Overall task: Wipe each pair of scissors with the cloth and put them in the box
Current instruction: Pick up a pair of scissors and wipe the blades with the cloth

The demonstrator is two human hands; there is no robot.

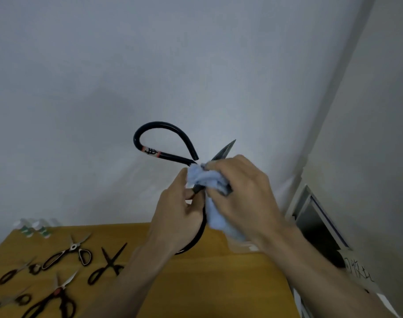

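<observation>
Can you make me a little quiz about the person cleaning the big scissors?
1. True or false: the big black scissors lie flat on the table.
2. Which hand presses the blue cloth on the blade: A) left hand B) right hand?
3. Fill in: the other scissors wait on the ____ side of the table.

Key: 1 false, they are held up. 2 B. 3 left.
</observation>
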